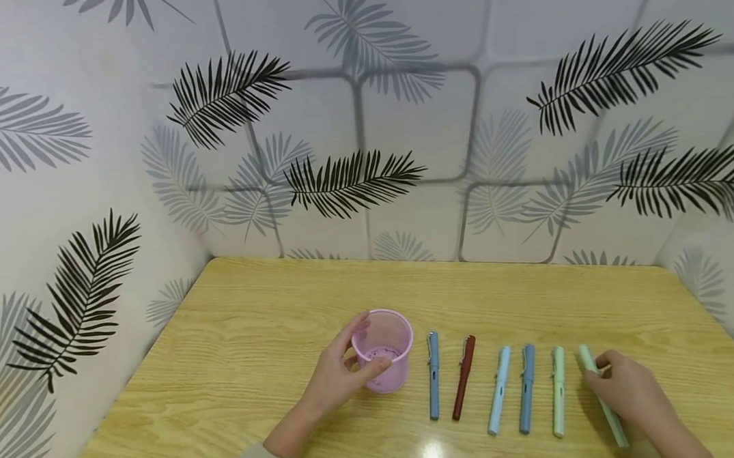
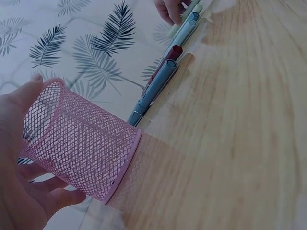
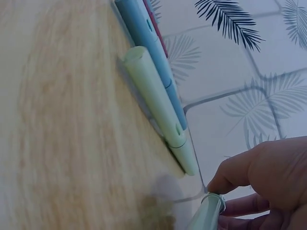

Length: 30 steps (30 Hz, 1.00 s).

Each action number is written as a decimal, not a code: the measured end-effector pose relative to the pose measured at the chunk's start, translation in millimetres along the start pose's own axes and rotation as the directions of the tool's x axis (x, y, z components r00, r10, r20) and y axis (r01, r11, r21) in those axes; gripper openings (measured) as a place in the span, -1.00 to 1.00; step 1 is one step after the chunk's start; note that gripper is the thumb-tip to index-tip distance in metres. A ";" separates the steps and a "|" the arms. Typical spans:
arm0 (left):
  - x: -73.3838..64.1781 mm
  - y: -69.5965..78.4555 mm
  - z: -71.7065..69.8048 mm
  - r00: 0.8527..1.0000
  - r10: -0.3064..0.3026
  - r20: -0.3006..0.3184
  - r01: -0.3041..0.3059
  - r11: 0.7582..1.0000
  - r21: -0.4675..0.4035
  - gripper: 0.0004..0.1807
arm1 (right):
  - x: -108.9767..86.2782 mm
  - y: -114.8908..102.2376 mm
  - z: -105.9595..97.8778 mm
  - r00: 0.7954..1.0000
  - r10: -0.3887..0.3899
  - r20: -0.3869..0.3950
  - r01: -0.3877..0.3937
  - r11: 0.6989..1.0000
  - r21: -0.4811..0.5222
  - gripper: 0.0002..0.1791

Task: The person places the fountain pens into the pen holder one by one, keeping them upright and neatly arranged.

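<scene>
My left hand point(image 1: 336, 377) holds a pink mesh pen cup point(image 1: 388, 378), with the thumb over the near rim and fingers round its far side. The cup stands on the table, its mouth facing up. In the left wrist view the mesh cup point(image 2: 86, 139) shows side-on. At the right, my right hand point(image 1: 632, 388) pinches a pale green pen point(image 1: 612, 420) between thumb and fingers near its upper end. Closest to that hand lies another pale green pen point(image 1: 558, 391). The right wrist view shows part of the held pen point(image 3: 208, 213) at the bottom.
Between the hands, more pens lie in a row: a blue pen point(image 1: 433, 376), a dark red pen point(image 1: 464, 378), a light blue pen point(image 1: 500, 390) and a second blue pen point(image 1: 526, 389). The wooden table point(image 1: 224, 344) meets a leaf-patterned wall point(image 1: 416, 220) at the back and left.
</scene>
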<state>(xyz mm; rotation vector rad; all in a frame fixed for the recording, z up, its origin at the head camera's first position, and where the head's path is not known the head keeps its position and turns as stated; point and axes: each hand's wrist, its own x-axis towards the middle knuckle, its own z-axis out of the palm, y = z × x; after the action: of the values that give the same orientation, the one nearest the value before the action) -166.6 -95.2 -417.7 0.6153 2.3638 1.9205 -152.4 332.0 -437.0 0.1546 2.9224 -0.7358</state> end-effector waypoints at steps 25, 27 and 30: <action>-2.1 -5.4 0.7 1.000 -0.011 0.004 0.011 1.000 -0.014 -0.11 | -32.3 -70.7 -2.8 0.924 -0.122 -0.362 0.215 0.949 0.231 -0.59; -1.8 -4.7 0.7 1.000 -0.008 0.003 0.008 1.000 -0.011 -0.12 | -33.6 -77.6 -0.4 0.901 -0.152 -0.406 0.270 0.930 0.251 -0.62; -1.2 -3.7 0.3 1.000 -0.004 0.001 0.004 1.000 0.001 -0.12 | -35.3 -86.1 3.3 0.871 -0.192 -0.452 0.334 0.906 0.259 -0.65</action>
<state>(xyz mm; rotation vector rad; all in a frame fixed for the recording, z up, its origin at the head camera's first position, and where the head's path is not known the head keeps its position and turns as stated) -166.5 -95.9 -421.5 0.6106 2.3632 1.9176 -128.4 252.6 -394.8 -0.0814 3.2301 -1.4012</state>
